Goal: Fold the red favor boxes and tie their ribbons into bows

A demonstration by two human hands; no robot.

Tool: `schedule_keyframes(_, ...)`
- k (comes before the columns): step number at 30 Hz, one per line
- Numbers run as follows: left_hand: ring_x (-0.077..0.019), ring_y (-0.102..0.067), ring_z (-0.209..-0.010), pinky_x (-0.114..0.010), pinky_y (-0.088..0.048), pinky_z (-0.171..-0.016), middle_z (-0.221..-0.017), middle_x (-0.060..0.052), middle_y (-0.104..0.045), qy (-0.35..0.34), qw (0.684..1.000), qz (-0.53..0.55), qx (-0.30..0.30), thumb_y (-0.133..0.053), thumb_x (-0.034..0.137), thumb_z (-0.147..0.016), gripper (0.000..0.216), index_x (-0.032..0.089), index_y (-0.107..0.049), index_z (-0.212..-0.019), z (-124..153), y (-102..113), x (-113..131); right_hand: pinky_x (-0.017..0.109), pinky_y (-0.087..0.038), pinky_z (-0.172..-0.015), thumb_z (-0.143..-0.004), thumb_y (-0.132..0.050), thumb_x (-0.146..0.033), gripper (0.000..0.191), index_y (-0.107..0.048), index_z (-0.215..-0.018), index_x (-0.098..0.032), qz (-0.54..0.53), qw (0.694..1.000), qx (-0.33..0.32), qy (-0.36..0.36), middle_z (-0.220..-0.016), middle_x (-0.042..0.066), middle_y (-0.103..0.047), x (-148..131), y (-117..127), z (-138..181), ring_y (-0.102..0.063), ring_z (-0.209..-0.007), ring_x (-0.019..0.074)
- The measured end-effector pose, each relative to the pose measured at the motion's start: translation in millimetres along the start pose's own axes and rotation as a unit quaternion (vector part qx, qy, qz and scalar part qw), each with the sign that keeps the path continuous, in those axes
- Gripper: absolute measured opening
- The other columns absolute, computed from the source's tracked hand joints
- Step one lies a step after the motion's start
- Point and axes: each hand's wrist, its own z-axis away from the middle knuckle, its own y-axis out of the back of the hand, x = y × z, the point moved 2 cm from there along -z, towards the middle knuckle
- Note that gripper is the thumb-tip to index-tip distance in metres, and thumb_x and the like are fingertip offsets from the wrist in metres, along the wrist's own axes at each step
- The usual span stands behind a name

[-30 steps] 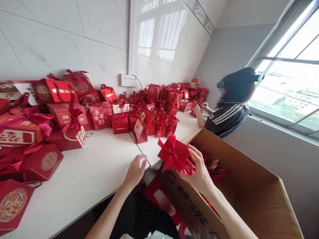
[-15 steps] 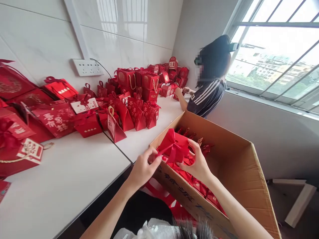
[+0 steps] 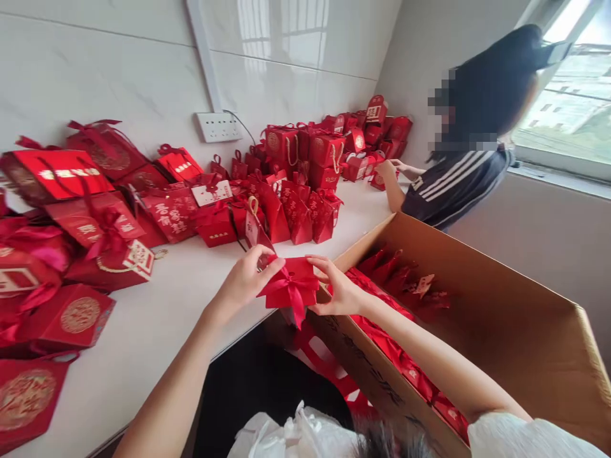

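A small red gift box with a ribbon bow (image 3: 292, 284) hangs just above the near edge of the white table (image 3: 157, 318), held between both hands. My left hand (image 3: 244, 281) grips its left side, thumb on top. My right hand (image 3: 338, 287) pinches its right side. The ribbon tail dangles below the box. Right of my hands stands a large open cardboard carton (image 3: 482, 331) with several red boxes (image 3: 396, 280) inside.
Many red gift boxes and bags (image 3: 143, 203) crowd the table along the tiled wall, larger ones at the left (image 3: 71, 312). A wall socket (image 3: 218, 126) sits above them. Another person in a striped dark top (image 3: 453, 184) works at the table's far end by the window.
The red box has moved left out of the carton to the table's edge. My left hand went from the ribbon to gripping the box's side. The view swung left.
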Motion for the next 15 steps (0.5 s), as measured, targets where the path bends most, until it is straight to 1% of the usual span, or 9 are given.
schedule_keyframes(1,-0.0173,-0.058,-0.071,-0.027,-0.044,-0.066,-0.08,-0.001,-0.06,0.01,0.999,-0.038,0.02,-0.051,0.048,-0.079,0.029,0.02,-0.053,-0.088,0,-1,-6,0.044,-0.045,-0.097,-0.066,-0.072,-0.027,0.086,-0.024,-0.137,-0.029,-0.012,1.0,-0.018,0.0,-0.14,0.013,-0.028,5,-10,-12,-0.034,-0.131,0.027)
schedule_keyframes(3,-0.0179,-0.058,-0.071,-0.027,-0.043,-0.065,-0.08,-0.002,-0.06,0.031,0.993,-0.098,0.059,-0.051,0.04,-0.079,0.021,0.021,-0.053,-0.086,2,-3,-19,0.043,-0.047,-0.094,-0.068,-0.072,-0.029,0.086,-0.022,-0.138,-0.028,-0.023,0.998,-0.057,-0.025,-0.142,0.014,-0.027,13,-28,-28,-0.032,-0.132,0.0266)
schedule_keyframes(5,-0.0179,-0.058,-0.071,-0.027,-0.043,-0.066,-0.08,-0.002,-0.061,0.043,0.99,-0.107,0.075,-0.048,0.035,-0.081,0.015,0.021,-0.052,-0.081,7,-4,-31,0.043,-0.047,-0.095,-0.068,-0.071,-0.03,0.089,-0.019,-0.139,-0.026,-0.022,0.994,-0.091,-0.064,-0.145,0.015,-0.024,18,-38,-35,-0.03,-0.133,0.0268)
schedule_keyframes(7,-0.0176,-0.059,-0.071,-0.027,-0.043,-0.066,-0.081,-0.003,-0.063,0.054,0.992,-0.087,0.079,-0.045,0.035,-0.083,0.016,0.021,-0.051,-0.078,14,-4,-37,0.043,-0.046,-0.095,-0.07,-0.069,-0.032,0.089,-0.015,-0.14,-0.026,-0.031,0.989,-0.106,-0.1,-0.146,0.015,-0.022,17,-38,-34,-0.029,-0.134,0.0264)
schedule_keyframes(9,-0.0175,-0.059,-0.07,-0.027,-0.042,-0.064,-0.08,-0.003,-0.064,0.075,0.991,-0.069,0.082,-0.044,0.038,-0.083,0.019,0.021,-0.051,-0.077,20,-1,-37,0.041,-0.048,-0.091,-0.076,-0.062,-0.036,0.077,-0.018,-0.138,-0.024,-0.042,0.987,-0.089,-0.13,-0.144,0.015,-0.028,11,-32,-33,-0.035,-0.13,0.0251)
schedule_keyframes(10,-0.0176,-0.058,-0.069,-0.027,-0.042,-0.064,-0.079,-0.002,-0.064,0.088,0.991,-0.062,0.079,-0.044,0.039,-0.083,0.02,0.021,-0.051,-0.077,22,0,-36,0.04,-0.049,-0.087,-0.08,-0.057,-0.039,0.065,-0.026,-0.134,-0.023,-0.034,0.987,-0.066,-0.143,-0.138,0.015,-0.036,7,-28,-34,-0.042,-0.124,0.0242)
schedule_keyframes(12,-0.0177,-0.058,-0.067,-0.027,-0.041,-0.062,-0.076,-0.002,-0.064,0.111,0.991,-0.044,0.064,-0.045,0.04,-0.083,0.022,0.021,-0.052,-0.075,27,3,-34,0.035,-0.049,-0.076,-0.084,-0.049,-0.043,0.039,-0.045,-0.114,-0.019,0.006,0.986,-0.014,-0.169,-0.112,0.011,-0.055,0,-23,-38,-0.055,-0.101,0.0213)
schedule_keyframes(13,-0.0174,-0.058,-0.066,-0.027,-0.041,-0.06,-0.074,-0.002,-0.064,0.121,0.991,-0.03,0.055,-0.045,0.041,-0.082,0.023,0.021,-0.052,-0.074,28,4,-33,0.033,-0.048,-0.071,-0.084,-0.049,-0.045,0.031,-0.052,-0.099,-0.018,0.028,0.983,0.006,-0.182,-0.095,0.007,-0.059,-3,-23,-42,-0.056,-0.086,0.0189)
schedule_keyframes(15,-0.0166,-0.057,-0.062,-0.025,-0.04,-0.057,-0.071,-0.001,-0.064,0.137,0.99,0.011,0.038,-0.048,0.043,-0.081,0.024,0.02,-0.053,-0.075,31,5,-33,0.029,-0.042,-0.062,-0.08,-0.053,-0.048,0.03,-0.052,-0.073,-0.018,0.023,0.976,0.019,-0.215,-0.068,-0.001,-0.054,-4,-26,-49,-0.049,-0.064,0.0137)
